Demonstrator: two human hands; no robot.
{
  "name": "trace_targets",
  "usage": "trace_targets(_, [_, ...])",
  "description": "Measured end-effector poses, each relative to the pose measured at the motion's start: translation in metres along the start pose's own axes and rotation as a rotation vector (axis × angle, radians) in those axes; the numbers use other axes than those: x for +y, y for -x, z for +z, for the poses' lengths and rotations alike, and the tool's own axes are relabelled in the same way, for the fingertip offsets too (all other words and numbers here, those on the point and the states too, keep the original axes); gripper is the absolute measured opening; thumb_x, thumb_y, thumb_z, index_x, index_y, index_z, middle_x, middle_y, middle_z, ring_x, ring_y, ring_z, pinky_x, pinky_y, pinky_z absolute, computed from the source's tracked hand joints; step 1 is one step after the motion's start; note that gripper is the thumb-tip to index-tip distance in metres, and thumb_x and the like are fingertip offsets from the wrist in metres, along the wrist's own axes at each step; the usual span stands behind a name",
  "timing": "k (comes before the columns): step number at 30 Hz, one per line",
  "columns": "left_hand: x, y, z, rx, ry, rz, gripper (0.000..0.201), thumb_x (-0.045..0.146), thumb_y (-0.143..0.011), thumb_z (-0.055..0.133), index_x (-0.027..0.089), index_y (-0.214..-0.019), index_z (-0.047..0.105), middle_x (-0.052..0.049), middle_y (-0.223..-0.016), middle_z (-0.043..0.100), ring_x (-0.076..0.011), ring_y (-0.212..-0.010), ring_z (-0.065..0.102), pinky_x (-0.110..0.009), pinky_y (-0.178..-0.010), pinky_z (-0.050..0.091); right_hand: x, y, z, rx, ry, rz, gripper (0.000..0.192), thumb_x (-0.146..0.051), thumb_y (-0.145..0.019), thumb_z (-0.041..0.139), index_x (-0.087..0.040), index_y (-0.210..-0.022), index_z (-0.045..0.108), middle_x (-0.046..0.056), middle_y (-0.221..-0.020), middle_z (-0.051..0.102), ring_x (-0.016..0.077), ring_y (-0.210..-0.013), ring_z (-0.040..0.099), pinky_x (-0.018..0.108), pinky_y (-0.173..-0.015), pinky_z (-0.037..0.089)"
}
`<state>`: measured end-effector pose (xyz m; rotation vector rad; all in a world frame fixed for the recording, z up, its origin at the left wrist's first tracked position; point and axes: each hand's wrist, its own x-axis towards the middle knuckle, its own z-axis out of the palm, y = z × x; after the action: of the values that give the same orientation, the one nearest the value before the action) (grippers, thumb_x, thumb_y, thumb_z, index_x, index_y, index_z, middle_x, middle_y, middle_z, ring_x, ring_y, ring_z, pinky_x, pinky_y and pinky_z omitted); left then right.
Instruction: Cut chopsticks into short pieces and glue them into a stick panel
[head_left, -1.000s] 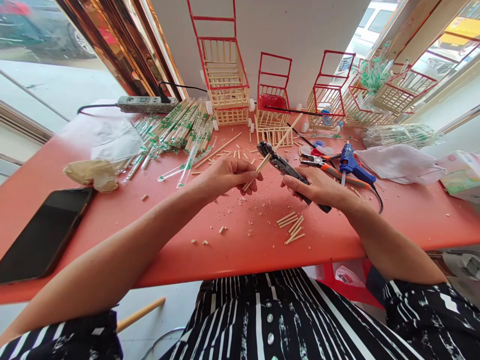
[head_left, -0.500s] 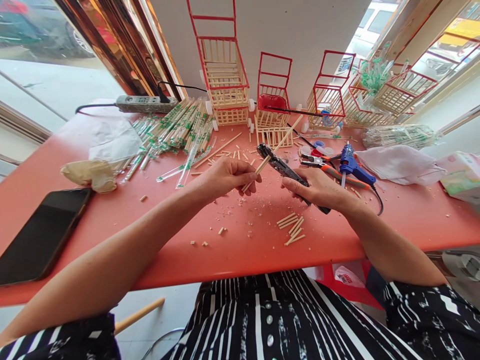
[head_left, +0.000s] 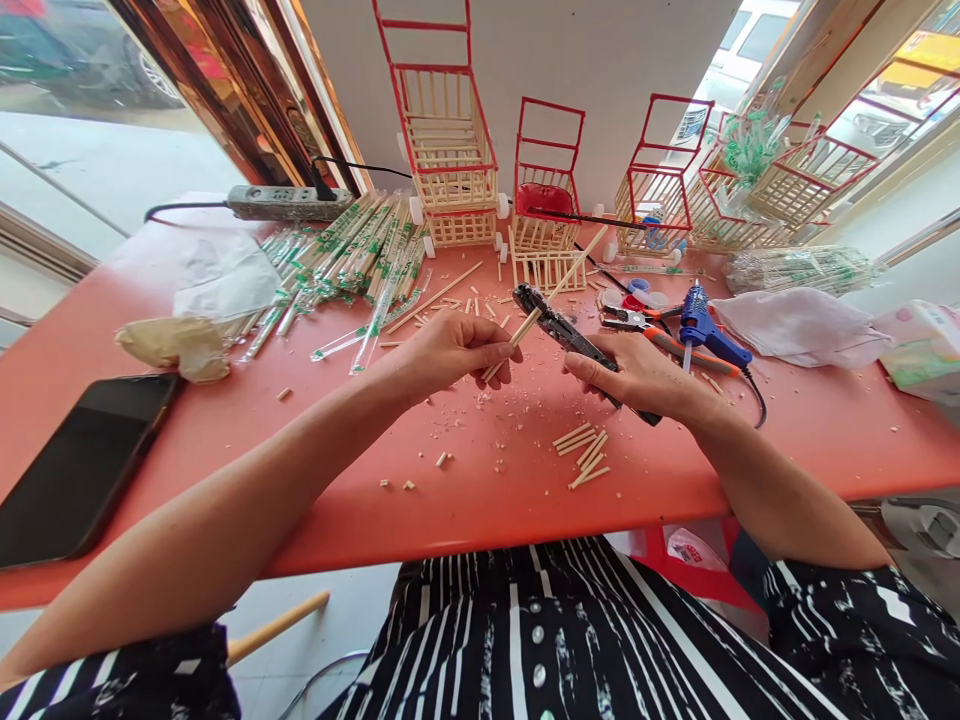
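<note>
My left hand (head_left: 450, 352) pinches a long wooden stick (head_left: 559, 285) that slants up and to the right over the red table (head_left: 315, 480). My right hand (head_left: 637, 375) grips the handles of black cutting pliers (head_left: 559, 328), whose jaws sit at the stick a little beyond my left fingertips. A small pile of cut stick pieces (head_left: 583, 455) lies on the table just in front of my right hand, with sawdust and short offcuts scattered around.
Wrapped chopsticks (head_left: 360, 260) lie in a heap at the back left, beside a power strip (head_left: 289, 203). Red-framed stick baskets (head_left: 450, 150) line the wall. A blue glue gun (head_left: 705, 335), orange pliers (head_left: 660, 335), white cloth (head_left: 802, 325) sit right; a phone (head_left: 82, 465) lies left.
Both hands stay almost still, holding the stick and pliers; the view shifts slightly, nothing else moves.
</note>
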<state>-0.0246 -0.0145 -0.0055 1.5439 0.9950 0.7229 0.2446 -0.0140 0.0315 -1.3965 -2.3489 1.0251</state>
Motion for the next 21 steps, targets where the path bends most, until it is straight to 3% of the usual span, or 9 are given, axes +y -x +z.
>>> trace_targets(11, [0.013, 0.006, 0.001, -0.039, 0.1, -0.061, 0.019, 0.032, -0.089, 0.078, 0.013, -0.087, 0.077, -0.006, -0.073, 0.076, -0.0128, -0.06, 0.067, -0.024, -0.06, 0.055, 0.001, 0.0, 0.0, -0.002, 0.05, -0.034, 0.055, -0.07, -0.098, 0.057, -0.017, -0.088, 0.064, 0.005, -0.075, 0.066, 0.016, -0.067, 0.06, 0.028, -0.059, 0.04])
trace_targets(21, [0.004, 0.004, 0.001, -0.018, 0.09, -0.052, 0.019, 0.032, -0.091, 0.076, 0.014, -0.086, 0.078, -0.006, -0.07, 0.076, -0.0134, -0.058, 0.068, -0.024, -0.058, 0.055, 0.001, 0.001, 0.002, 0.021, 0.047, -0.015, 0.057, -0.073, -0.096, 0.058, -0.018, -0.085, 0.064, 0.005, -0.073, 0.063, 0.016, -0.065, 0.058, 0.028, -0.057, 0.04])
